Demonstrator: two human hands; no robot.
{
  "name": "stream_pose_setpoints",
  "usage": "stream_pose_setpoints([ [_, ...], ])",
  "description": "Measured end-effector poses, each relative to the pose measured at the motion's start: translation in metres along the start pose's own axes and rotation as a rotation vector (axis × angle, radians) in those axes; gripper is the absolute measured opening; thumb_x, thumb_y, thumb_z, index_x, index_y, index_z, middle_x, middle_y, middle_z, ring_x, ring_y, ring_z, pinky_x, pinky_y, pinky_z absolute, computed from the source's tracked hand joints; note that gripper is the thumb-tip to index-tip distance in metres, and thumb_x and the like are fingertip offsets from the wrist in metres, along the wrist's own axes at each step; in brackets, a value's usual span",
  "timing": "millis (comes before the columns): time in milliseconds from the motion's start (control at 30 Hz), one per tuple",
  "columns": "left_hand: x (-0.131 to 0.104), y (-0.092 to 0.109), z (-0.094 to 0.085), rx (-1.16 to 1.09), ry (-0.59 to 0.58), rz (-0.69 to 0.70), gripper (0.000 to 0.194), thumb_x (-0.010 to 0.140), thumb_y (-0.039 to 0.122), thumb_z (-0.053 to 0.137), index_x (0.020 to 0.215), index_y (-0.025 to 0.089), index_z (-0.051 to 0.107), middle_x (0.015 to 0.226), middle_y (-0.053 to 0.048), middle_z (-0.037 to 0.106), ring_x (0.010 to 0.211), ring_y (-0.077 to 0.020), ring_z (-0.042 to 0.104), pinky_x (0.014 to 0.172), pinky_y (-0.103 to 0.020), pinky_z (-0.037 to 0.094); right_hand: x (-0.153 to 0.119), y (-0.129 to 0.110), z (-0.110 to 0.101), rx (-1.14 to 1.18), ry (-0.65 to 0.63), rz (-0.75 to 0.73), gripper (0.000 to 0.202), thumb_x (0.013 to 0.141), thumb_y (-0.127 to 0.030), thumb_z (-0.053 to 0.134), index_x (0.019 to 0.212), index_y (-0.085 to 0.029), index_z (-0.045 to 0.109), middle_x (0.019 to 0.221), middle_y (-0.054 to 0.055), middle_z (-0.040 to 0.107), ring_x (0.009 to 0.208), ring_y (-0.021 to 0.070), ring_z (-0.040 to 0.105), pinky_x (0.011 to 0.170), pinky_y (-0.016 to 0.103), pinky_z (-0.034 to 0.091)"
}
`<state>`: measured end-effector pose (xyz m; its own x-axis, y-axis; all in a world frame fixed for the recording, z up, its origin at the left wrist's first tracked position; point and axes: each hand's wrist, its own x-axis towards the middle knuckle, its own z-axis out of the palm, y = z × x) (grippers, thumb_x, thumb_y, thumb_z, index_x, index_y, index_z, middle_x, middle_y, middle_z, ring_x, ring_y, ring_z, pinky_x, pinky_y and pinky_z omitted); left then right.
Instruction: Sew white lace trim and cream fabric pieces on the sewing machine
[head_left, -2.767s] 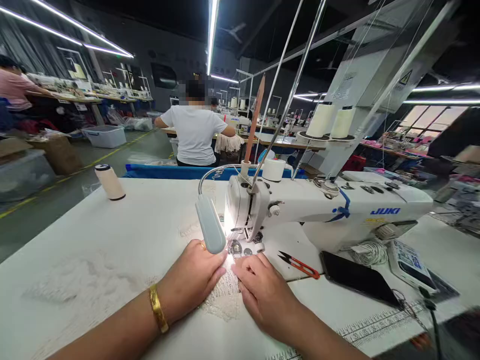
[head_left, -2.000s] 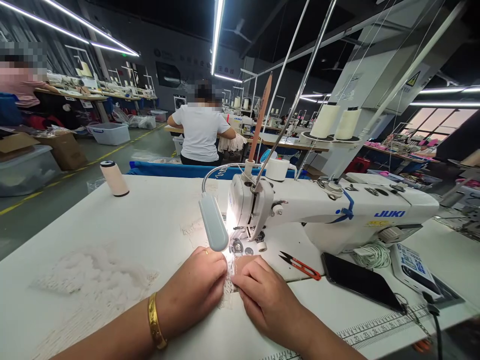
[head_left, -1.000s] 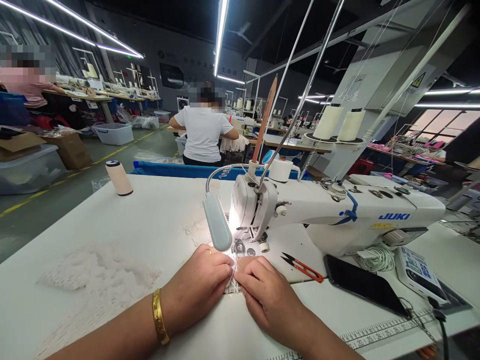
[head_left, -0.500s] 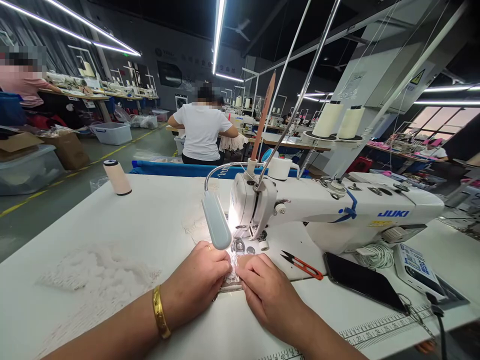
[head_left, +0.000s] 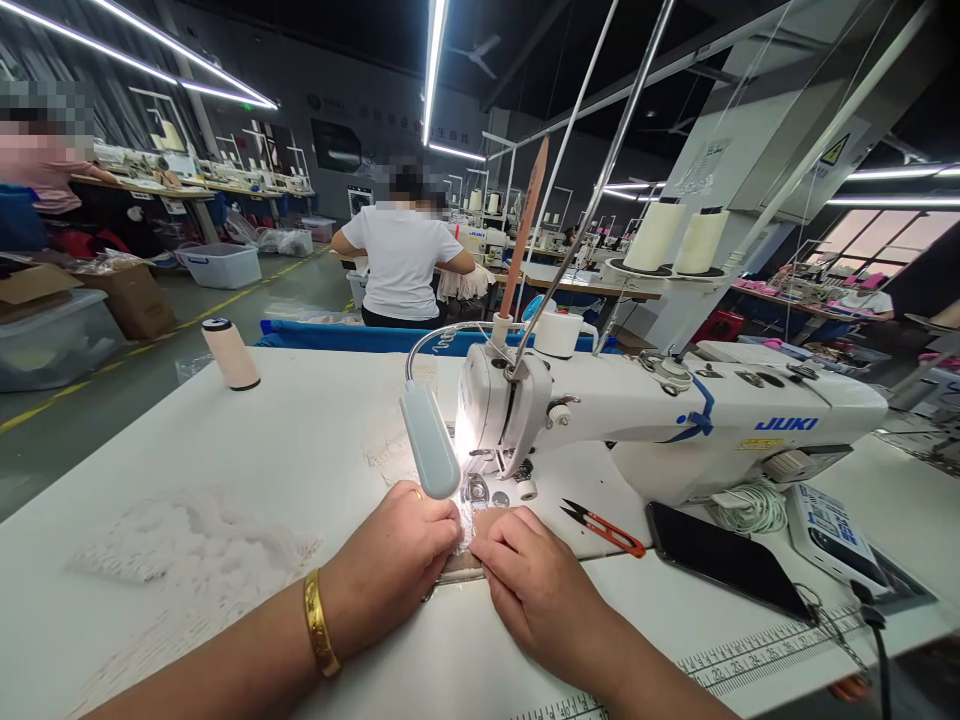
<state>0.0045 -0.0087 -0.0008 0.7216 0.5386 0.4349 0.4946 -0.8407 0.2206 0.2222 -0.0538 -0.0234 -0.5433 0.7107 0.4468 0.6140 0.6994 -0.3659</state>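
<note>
Lace sits flat in the gap between the two hands, at the front of the machine, just on the near side of the needle area. Left hand on its left edge, right hand on its right edge; neither clearly nearer, both touching. From the left grip the lace lies to the right, from the right grip to the left, so it's flanked, not under one palm. Both grips look closed, fingers curled, tips pinching the lace from either side; exact thumb placement under the left fingers not visible. Long axis of the visible piece runs front to back, roughly square to the machine arm, far end pointing away from the person toward the needle, near end toward the person. Far end is lost in glare under the lamp, so can't tell how far it goes under the foot. A brown patch shows just right of the lace, by the right fingertips. Lace pile on the bench, left of the left hand, apart from it. Snips and phone right of the right hand, untouched.
</note>
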Motion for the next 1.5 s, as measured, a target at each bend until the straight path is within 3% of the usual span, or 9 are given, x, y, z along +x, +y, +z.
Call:
stream_pose_setpoints([
  [300,0.0,-0.002,0.005,0.01,0.007,0.017,0.029,0.089,-0.001,0.044,0.073,0.018,0.059,0.079,-0.002,0.066,0.071,-0.0163,0.056,0.063,-0.03,0.038,0.002,-0.001,-0.001,-0.023,0.035,-0.001,0.028,0.095,-0.002,0.041,0.103,-0.017,0.063,0.087,0.006,0.054,0.08,0.0219,0.043,0.066,0.033,0.041],
  [800,0.0,-0.001,0.006,0.057,-0.039,0.039,0.027,0.093,0.002,0.048,0.072,0.017,0.057,0.075,-0.001,0.059,0.071,-0.0171,0.046,0.066,-0.031,0.034,-0.001,0.001,-0.003,0.026,0.047,-0.007,0.027,0.097,-0.004,0.04,0.104,-0.017,0.062,0.086,0.006,0.053,0.08,0.0227,0.042,0.068,0.034,0.04],
  [1033,-0.005,0.0,0.004,0.08,-0.052,0.066,0.025,0.098,0.006,0.048,0.079,0.017,0.06,0.086,-0.003,0.064,0.078,-0.0189,0.05,0.07,-0.033,0.035,0.0,-0.001,-0.001,0.01,0.028,0.016,0.029,0.096,-0.002,0.041,0.109,-0.017,0.062,0.09,0.006,0.054,0.082,0.0228,0.043,0.069,0.034,0.04],
  [1267,-0.007,0.001,-0.004,0.064,-0.102,0.054,0.023,0.09,0.0,0.053,0.076,0.018,0.056,0.083,0.001,0.066,0.075,-0.0175,0.052,0.065,-0.033,0.032,0.001,-0.002,0.003,-0.019,0.012,0.025,0.028,0.094,0.002,0.042,0.101,-0.017,0.061,0.088,0.005,0.052,0.081,0.0221,0.042,0.068,0.033,0.038],
  [1500,-0.004,-0.005,0.001,0.105,-0.121,0.007,0.024,0.093,0.003,0.051,0.074,0.017,0.056,0.082,0.001,0.066,0.077,-0.0175,0.055,0.074,-0.034,0.038,0.006,0.002,0.007,-0.068,-0.024,0.074,0.026,0.096,-0.003,0.041,0.103,-0.018,0.06,0.09,0.006,0.053,0.081,0.0237,0.044,0.068,0.035,0.039],
])
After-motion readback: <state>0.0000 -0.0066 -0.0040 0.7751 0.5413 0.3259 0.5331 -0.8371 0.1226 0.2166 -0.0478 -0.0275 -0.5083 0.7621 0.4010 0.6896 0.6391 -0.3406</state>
